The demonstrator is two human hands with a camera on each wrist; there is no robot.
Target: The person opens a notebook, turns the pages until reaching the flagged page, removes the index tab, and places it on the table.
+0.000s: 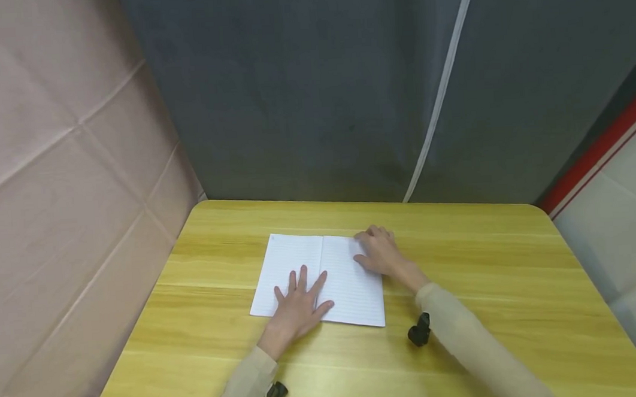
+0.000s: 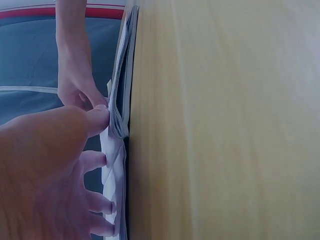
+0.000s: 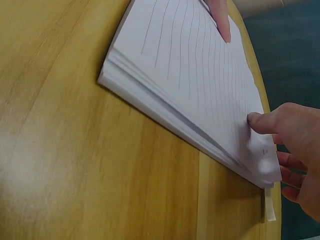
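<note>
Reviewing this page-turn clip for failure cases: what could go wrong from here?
1. The right hand touches the far right corner of the open lined notebook, thumb on several page edges; it may lift more than one page.
2. The left hand presses flat near the spine; if it eases, the notebook could slide on the smooth wooden table.

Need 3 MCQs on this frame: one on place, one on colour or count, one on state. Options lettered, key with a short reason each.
1. Where does the left hand rest?
A. on the open notebook's near pages
B. on the bare table
C. on the curtain

2. What colour is the table?
A. white
B. yellow wood grain
C. black

3. What state is the notebook in?
A. closed
B. standing upright
C. lying open, lined pages up

Key: 1 A, fingers spread flat on the pages; 2 B, light yellow wood shows all around the notebook; 3 C, both pages lie flat while the right hand fingers the far right corner.
</note>
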